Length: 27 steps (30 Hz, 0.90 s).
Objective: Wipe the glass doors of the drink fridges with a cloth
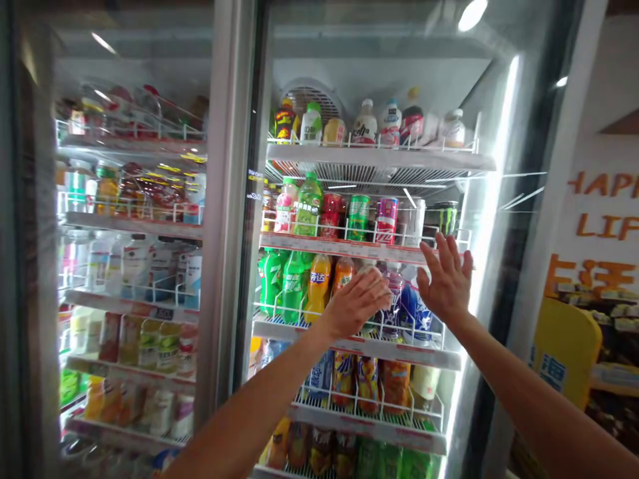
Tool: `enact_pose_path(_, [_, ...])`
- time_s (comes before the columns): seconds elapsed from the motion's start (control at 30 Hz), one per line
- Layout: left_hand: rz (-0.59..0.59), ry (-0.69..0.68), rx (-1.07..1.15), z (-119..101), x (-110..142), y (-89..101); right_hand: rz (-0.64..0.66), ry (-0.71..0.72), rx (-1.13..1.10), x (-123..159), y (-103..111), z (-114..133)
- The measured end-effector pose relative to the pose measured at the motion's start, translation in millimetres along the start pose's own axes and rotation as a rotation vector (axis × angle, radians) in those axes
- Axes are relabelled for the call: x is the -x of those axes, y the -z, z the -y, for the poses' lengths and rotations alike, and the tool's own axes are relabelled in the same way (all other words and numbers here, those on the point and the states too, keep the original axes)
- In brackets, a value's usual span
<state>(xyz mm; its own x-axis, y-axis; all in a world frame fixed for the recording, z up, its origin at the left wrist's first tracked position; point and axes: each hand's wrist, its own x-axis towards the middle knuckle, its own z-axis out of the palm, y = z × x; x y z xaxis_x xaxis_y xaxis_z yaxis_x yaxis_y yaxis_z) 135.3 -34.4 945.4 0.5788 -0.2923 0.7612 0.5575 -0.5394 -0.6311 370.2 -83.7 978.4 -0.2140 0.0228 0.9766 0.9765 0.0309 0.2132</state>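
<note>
My left hand (358, 303) is raised in front of the third shelf of a drinks fridge, fingers stretched out and close together. Something whitish shows near its fingertips, and I cannot make out what it is. To its right my right hand (446, 283) is held up with fingers spread and nothing in it. Behind the hands stand an orange soda bottle (318, 285), green soda bottles (293, 286) and dark blue bottles (393, 299). A black can (448, 218) is just above my right fingertips. I cannot tell whether either hand touches the glass.
A metal door frame (227, 199) divides this fridge section from another full of bottles (137, 266) at left. White wire shelves (382, 158) hold several rows of drinks. Right of the fridge are a yellow panel (574, 339) and a wall with orange lettering (606, 226).
</note>
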Motion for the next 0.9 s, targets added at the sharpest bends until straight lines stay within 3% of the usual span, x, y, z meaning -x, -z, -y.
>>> enact_pose_path(0.07, [-0.021, 0.057, -0.056, 21.7, 7.7, 11.7, -0.01, 0.003, 0.008, 0.4, -0.7, -0.3])
enact_pose_path(0.17, [-0.271, 0.465, -0.199, 82.2, 11.4, 37.3, -0.024, 0.003, 0.02, 0.3, -1.2, 0.4])
enact_pose_path(0.23, [-0.387, 0.603, -0.232, 100.6, 2.7, 42.7, -0.031, 0.003, 0.023, -0.1, -0.9, 1.2])
enact_pose_path(0.27, [-0.396, 0.599, -0.226, 96.8, -3.8, 40.1, -0.034, 0.002, 0.024, -0.2, -0.6, 1.5])
enact_pose_path(0.33, [-0.32, 0.476, -0.187, 68.6, -16.7, 27.5, -0.034, 0.001, 0.025, -0.2, -0.1, 1.7])
enact_pose_path(0.43, [-0.096, 0.072, -0.076, 24.8, -25.2, 11.3, -0.035, -0.001, 0.026, 0.4, 0.1, 1.1])
enact_pose_path(0.5, [-0.002, -0.09, -0.035, 29.3, -22.0, 15.2, -0.033, -0.001, 0.027, 0.8, 0.0, 0.8])
enact_pose_path(0.53, [-0.022, -0.047, -0.05, 43.4, -19.4, 21.4, -0.03, -0.003, 0.026, 0.9, 0.1, 0.8])
enact_pose_path(0.63, [-0.264, 0.366, -0.166, 101.8, -18.1, 41.9, -0.014, -0.009, 0.013, 0.7, 0.9, 1.4])
enact_pose_path(0.7, [-0.374, 0.534, -0.221, 119.1, -25.8, 43.9, -0.009, -0.014, 0.003, 0.4, 1.6, 1.6])
enact_pose_path(0.73, [-0.376, 0.527, -0.225, 114.9, -31.1, 40.1, -0.01, -0.015, 0.0, 0.3, 1.7, 1.5])
enact_pose_path(0.8, [-0.308, 0.405, -0.209, 85.7, -41.1, 26.3, -0.013, -0.012, -0.001, 0.3, 1.5, 0.6])
enact_pose_path(0.9, [-0.066, -0.016, -0.127, 37.2, -45.9, 8.5, -0.029, 0.0, -0.003, 0.8, 0.1, -1.1])
